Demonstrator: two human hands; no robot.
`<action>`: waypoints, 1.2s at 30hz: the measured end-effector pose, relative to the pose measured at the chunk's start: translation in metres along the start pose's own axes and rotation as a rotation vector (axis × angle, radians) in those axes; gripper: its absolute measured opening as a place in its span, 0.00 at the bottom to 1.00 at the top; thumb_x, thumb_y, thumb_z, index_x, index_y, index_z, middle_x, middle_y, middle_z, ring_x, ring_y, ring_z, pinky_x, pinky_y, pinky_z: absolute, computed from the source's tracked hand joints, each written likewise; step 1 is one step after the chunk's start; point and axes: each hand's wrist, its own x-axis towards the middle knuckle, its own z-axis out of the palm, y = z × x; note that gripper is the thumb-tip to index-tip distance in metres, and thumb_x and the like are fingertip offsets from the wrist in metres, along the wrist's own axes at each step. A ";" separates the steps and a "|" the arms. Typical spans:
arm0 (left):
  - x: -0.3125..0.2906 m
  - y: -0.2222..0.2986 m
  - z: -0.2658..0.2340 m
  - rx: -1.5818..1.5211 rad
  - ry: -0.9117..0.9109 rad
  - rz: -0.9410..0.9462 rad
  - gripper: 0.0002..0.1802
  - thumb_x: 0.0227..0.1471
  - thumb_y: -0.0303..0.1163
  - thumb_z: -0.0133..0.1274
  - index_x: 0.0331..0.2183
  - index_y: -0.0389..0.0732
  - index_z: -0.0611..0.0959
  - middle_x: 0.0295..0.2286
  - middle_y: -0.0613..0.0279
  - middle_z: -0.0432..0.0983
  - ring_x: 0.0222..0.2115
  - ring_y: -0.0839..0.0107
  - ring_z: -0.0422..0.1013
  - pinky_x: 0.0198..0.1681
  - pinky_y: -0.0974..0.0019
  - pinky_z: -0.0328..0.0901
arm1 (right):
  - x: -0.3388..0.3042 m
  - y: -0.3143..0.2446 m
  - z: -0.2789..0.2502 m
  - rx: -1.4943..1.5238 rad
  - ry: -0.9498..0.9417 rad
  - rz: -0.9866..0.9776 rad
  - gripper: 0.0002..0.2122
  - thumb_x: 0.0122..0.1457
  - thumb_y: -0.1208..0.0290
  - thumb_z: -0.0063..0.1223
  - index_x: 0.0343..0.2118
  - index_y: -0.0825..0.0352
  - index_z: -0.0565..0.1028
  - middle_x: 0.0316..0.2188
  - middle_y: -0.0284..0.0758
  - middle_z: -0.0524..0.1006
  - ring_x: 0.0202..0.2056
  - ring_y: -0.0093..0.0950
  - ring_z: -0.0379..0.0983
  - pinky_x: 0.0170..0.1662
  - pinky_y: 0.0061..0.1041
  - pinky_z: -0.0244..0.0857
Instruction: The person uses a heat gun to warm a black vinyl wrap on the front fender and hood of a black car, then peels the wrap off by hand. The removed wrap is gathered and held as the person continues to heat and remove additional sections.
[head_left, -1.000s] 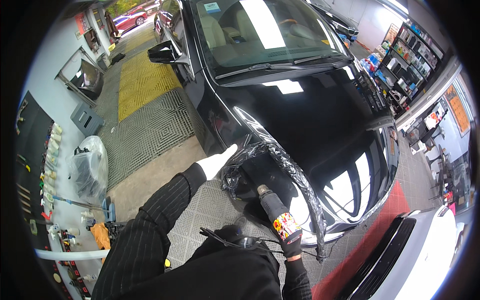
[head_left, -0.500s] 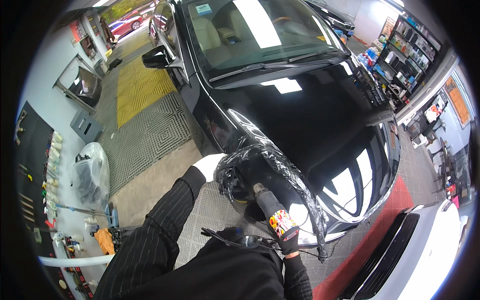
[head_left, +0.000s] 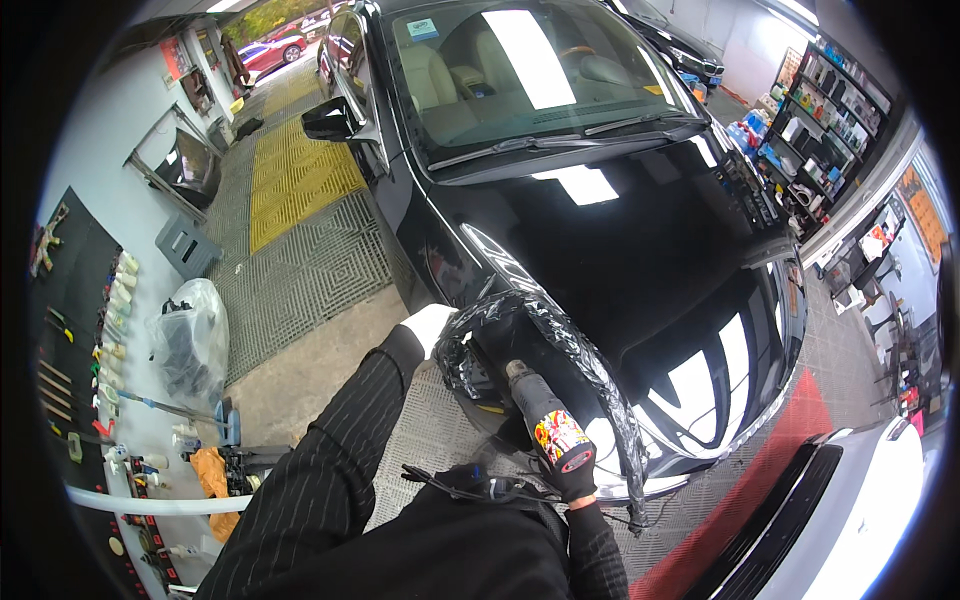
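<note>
One right grip [head_left: 574, 480] clasps one heat gun [head_left: 545, 408]; left grip [head_left: 428, 325], closure unclear, touches film [head_left: 588, 362].

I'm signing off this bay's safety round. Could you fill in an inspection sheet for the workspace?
Surface: black car's hood, glossy with bright reflections.
Job's things: crinkled film bunched around the car's front corner; heat gun, nozzle toward that corner.
Clutter: plastic-wrapped object and grey stool by the left wall; orange-brown cloth at lower left.
Hands: left hand, white-gloved, at the film's left edge, grip unclear; right hand, dark-gloved, fingers closed around the heat gun.
Cables: dark cable by the person's clothing; ends not traceable.
Surroundings: white car at lower right; stocked shelves at upper right.
</note>
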 end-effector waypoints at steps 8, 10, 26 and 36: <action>-0.011 -0.007 0.040 0.193 0.088 0.184 0.10 0.66 0.26 0.51 0.44 0.34 0.85 0.39 0.53 0.85 0.42 0.62 0.80 0.51 0.63 0.74 | 0.001 0.001 -0.015 -0.360 -0.184 0.001 0.25 0.60 0.48 0.62 0.55 0.59 0.81 0.51 0.37 0.84 0.54 0.40 0.79 0.58 0.47 0.69; -0.013 -0.006 0.045 0.155 0.150 0.209 0.11 0.66 0.26 0.52 0.45 0.34 0.85 0.40 0.53 0.85 0.42 0.61 0.80 0.52 0.63 0.74 | 0.006 -0.011 -0.020 -0.241 -0.123 0.027 0.25 0.59 0.47 0.63 0.54 0.57 0.82 0.48 0.36 0.85 0.51 0.39 0.81 0.56 0.46 0.71; -0.009 -0.017 0.043 0.341 0.225 0.333 0.14 0.60 0.34 0.57 0.45 0.42 0.88 0.39 0.56 0.86 0.45 0.57 0.80 0.60 0.52 0.67 | 0.009 -0.034 -0.053 -0.158 -0.017 0.027 0.21 0.60 0.57 0.72 0.50 0.68 0.84 0.46 0.43 0.86 0.49 0.44 0.83 0.53 0.41 0.75; 0.016 -0.022 0.026 -1.139 0.209 -0.325 0.32 0.63 0.19 0.52 0.68 0.29 0.70 0.49 0.51 0.84 0.46 0.70 0.81 0.53 0.67 0.75 | 0.003 -0.034 -0.053 -0.177 -0.075 0.039 0.20 0.62 0.58 0.71 0.50 0.67 0.84 0.47 0.43 0.86 0.49 0.43 0.83 0.53 0.41 0.74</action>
